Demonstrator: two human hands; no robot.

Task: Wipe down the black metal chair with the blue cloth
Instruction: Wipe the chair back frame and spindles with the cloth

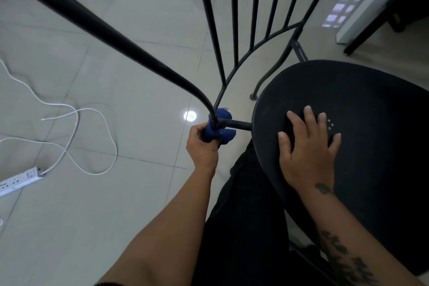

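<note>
White power strip and thin looping cable lying on glossy pale tiles. Left hand is clenching the bunched blue cloth around a tubular frame joint of the black metal chair, just beside the seat edge. Right hand is resting flat, fingers spread, on the matte rounded seat.

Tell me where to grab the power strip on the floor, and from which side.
Pinch the power strip across its long edges, coming from above: it lies flat on the tiles, sockets up. Keep off its right end, where the white cable leaves.
</note>
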